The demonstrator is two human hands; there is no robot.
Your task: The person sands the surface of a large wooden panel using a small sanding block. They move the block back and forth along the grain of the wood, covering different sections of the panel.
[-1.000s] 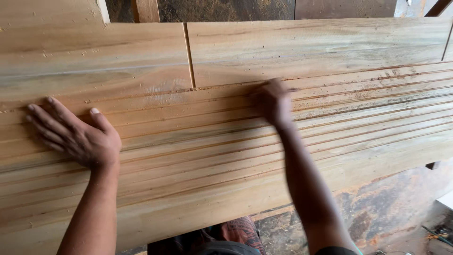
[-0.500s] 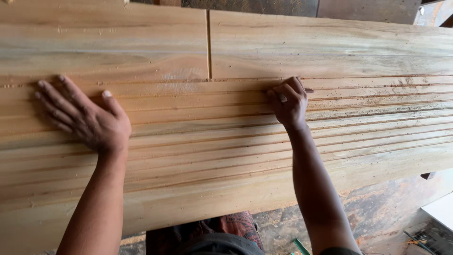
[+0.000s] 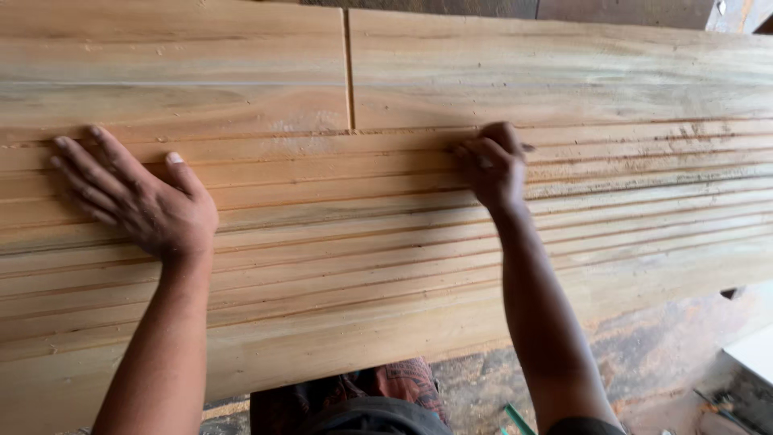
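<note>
Across the grooved face of a long wooden plank [image 3: 386,266], both hands are resting. Left hand [image 3: 141,201] is lying flat, fingers spread and released, near the plank's left end, which is running out of frame. Right hand [image 3: 493,165] is curling loosely near the middle; whether it is pinching anything is hard to make out, since the fingertips are hiding behind the knuckles. Two flat boards [image 3: 515,64] are butting together along the far edge. Below the near edge, a dusty floor [image 3: 668,354] and dark clothing [image 3: 362,403] are showing, partly cut off.
</note>
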